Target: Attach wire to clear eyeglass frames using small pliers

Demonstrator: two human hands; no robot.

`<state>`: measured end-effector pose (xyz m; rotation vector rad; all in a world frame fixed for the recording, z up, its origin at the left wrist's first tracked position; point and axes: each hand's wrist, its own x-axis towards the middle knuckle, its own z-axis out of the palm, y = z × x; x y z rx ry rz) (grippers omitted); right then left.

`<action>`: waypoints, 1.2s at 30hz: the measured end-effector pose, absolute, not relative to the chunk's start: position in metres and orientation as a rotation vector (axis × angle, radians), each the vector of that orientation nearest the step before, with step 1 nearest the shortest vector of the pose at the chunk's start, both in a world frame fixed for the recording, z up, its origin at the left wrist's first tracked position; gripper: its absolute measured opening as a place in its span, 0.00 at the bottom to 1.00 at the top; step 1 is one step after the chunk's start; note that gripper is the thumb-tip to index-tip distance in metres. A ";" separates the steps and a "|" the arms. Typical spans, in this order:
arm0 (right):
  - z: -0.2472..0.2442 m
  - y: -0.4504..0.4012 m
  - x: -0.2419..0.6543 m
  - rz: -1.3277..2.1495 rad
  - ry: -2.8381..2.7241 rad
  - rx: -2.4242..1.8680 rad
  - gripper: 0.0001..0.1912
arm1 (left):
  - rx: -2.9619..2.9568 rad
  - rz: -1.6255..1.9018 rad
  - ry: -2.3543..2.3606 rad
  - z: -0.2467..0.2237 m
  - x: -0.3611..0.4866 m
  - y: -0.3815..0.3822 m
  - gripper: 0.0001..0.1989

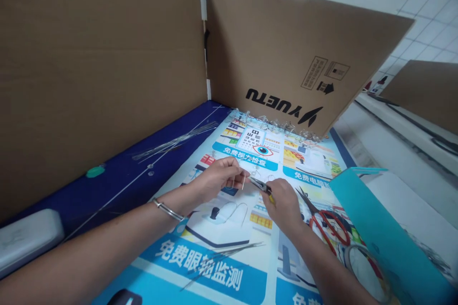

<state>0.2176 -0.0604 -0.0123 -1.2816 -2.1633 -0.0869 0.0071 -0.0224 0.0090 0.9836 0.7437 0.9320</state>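
Wire (244, 182), thin, bent, held above the middle of the printed sheet (259, 243); my L hand (226, 175) is closed w/ fingertips pinching it. My R hand (284, 202) grips pliers (259, 184), yellow-handled, nose pointing at the L fingertips; can't tell if the jaws are shut on the wire. Metal bracelet (167, 210) on L wrist. Below the hands: a curved loose strand (234, 213) and, nearer me, a loose wire bundle (229, 251), both lying flat on the sheet. To the R, just beside my forearm & crowding that side: open scissors (308, 201) w/ red handles, a tape roll (364, 267), then a turquoise folder (384, 228). To the L, on dark blue surface (121, 178): 2nd wire bundle (175, 141), green blob (95, 171), and white case (30, 238) at the near edge. Far side: row of small clear wire pieces (282, 126) along the foot of the cardboard panel (286, 43), its "YUETU" print upside down. That panel & the L cardboard wall (100, 57) meet at a corner, blocking the far & L sides.
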 end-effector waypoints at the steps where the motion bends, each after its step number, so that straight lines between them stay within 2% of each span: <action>1: -0.011 -0.060 0.219 -0.209 -2.216 -1.280 0.08 | 0.964 0.942 0.742 0.008 0.006 -0.021 0.10; 6: -0.003 -0.064 0.221 -0.632 -2.368 -1.293 0.11 | 0.912 0.948 0.758 0.007 0.005 -0.020 0.10; 11: -0.001 -0.067 0.221 -0.802 -2.419 -1.212 0.12 | 0.901 0.929 0.788 0.011 0.006 -0.023 0.11; 36: 0.001 -0.069 0.219 -0.804 -2.394 -1.179 0.11 | 0.890 0.881 0.849 0.010 0.009 -0.026 0.12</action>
